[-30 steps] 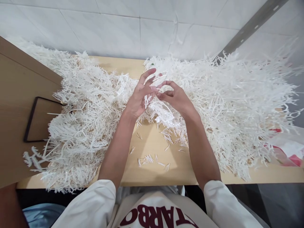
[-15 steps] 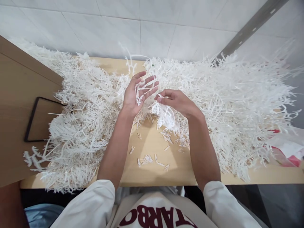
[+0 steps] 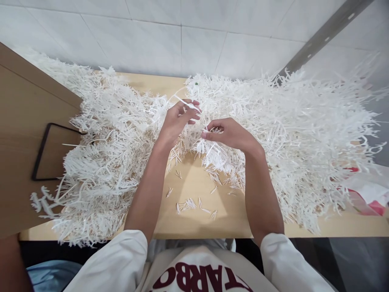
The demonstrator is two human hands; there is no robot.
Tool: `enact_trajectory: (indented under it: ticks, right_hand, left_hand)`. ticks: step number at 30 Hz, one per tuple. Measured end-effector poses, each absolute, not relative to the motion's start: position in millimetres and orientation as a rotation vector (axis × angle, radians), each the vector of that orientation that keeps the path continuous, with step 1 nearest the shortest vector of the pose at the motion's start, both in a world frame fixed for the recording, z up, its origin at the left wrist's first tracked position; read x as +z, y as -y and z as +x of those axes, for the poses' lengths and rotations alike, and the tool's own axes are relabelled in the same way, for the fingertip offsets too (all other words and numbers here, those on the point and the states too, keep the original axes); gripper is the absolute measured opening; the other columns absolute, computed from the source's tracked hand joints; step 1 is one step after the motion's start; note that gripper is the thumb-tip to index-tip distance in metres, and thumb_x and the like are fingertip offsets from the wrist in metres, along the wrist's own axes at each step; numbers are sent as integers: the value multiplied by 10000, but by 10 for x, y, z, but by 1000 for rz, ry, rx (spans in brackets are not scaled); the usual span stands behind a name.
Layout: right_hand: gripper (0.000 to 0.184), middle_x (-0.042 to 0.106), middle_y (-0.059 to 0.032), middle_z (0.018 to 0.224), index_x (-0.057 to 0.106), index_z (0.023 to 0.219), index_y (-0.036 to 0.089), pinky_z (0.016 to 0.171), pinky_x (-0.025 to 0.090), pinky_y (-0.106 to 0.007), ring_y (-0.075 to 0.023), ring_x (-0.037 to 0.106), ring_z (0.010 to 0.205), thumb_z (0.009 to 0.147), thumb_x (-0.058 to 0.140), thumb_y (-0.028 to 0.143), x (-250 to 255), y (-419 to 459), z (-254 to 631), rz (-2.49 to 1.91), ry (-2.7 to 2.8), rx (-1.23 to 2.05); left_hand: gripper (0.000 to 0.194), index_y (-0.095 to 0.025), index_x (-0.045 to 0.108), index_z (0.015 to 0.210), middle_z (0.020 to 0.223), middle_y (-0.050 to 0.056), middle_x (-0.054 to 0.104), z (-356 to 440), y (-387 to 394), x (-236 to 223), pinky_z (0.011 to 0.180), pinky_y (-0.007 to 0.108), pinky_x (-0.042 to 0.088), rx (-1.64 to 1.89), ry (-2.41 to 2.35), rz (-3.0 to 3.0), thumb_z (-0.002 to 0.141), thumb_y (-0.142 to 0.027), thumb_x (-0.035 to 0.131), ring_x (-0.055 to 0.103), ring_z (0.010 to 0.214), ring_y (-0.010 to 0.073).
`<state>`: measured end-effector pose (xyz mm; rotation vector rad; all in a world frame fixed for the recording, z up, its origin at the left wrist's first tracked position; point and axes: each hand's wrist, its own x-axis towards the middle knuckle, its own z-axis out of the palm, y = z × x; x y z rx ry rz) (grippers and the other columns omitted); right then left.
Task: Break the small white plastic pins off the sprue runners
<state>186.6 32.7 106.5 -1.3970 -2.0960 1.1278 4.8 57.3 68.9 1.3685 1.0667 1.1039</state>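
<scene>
My left hand [image 3: 182, 115] is closed with its thumb pressing a thin, branched white plastic stem [image 3: 191, 106] against the fingers. The stem's far end sticks out past the knuckles toward the wall. Close by on the right, my right hand [image 3: 226, 132] has thumb and forefinger pinched together at a small white plastic sprig, partly hidden by the fingertips. Just under that hand lies a dense tuft of white sprigs [image 3: 217, 158]. Large heaps of similar white plastic sprigs flank both hands, a left heap [image 3: 106, 162] and a right heap [image 3: 298, 142].
Short white bits [image 3: 190, 203] lie scattered on the wooden tabletop [image 3: 197, 227] in front of me. A brown panel with a black metal loop [image 3: 41, 152] stands at the left. A red-and-white plastic bag [image 3: 367, 194] lies at the right. A tiled wall [image 3: 206, 44] rises behind.
My left hand has gone from spread fingers, with the stem across the palm, to a closed grip on the stem. My right hand has shifted slightly right and down.
</scene>
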Motion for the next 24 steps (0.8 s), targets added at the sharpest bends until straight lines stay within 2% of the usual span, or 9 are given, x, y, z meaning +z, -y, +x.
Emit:
enact_trajectory:
  ticks: [3,5,9,13,19,22,24]
  right_hand:
    - [342,563,14,699,548,685,199,632,323,-280,-115,467,661,719,662,520,1044,-315,1813,-1482,2077,968]
    - [342,540,16,672,524,681,200,620,308,-277,-114,454,646,734,645,515,1026,-307,1770,-1524,2013,890]
    - [289,532,22,656,539,695,209,616,295,-276,-115,450,643,762,620,478,1000,-307,1746,-1521,1982,885]
    - [304,534,14,654,571,706,208,628,312,-285,-123,455,641,748,626,504,987,-322,1757,-1513,2007,901]
    - [303,571,0,734,565,728,204,662,334,-289,-138,481,697,742,633,499,1002,-322,1766,-1492,2085,933]
    - [248,593,0,834,563,817,225,681,348,-288,-146,496,738,740,645,445,1036,-310,1811,-1441,2180,1003]
    - [278,587,5,847,574,929,255,664,355,-287,-149,495,725,724,665,420,1060,-302,1855,-1434,2243,1061]
  left_hand:
    - [232,-220,585,977,1090,40,646,49,-542,747,804,264,493,1128,-1023,1406,843,-399,524,617,969,134]
    - [223,-227,591,1022,1119,37,639,43,-503,807,868,287,480,1126,-983,1440,851,-339,503,588,1066,154]
    - [316,-260,598,1095,1243,12,589,24,-439,899,956,310,450,982,-884,1534,779,-249,581,526,1192,187]
    - [265,-247,628,1045,1253,18,591,55,-451,887,932,309,453,1022,-919,1524,862,-401,514,551,1148,184]
    - [394,-211,651,933,990,43,677,77,-504,812,828,291,462,1152,-1045,1549,868,-556,472,624,890,139]
    - [423,-241,637,966,932,36,690,29,-509,808,776,295,467,1246,-1225,1487,879,-592,417,614,879,143]
    - [443,-274,626,969,924,23,693,-8,-507,815,719,291,460,1301,-1348,1463,887,-618,359,608,866,143]
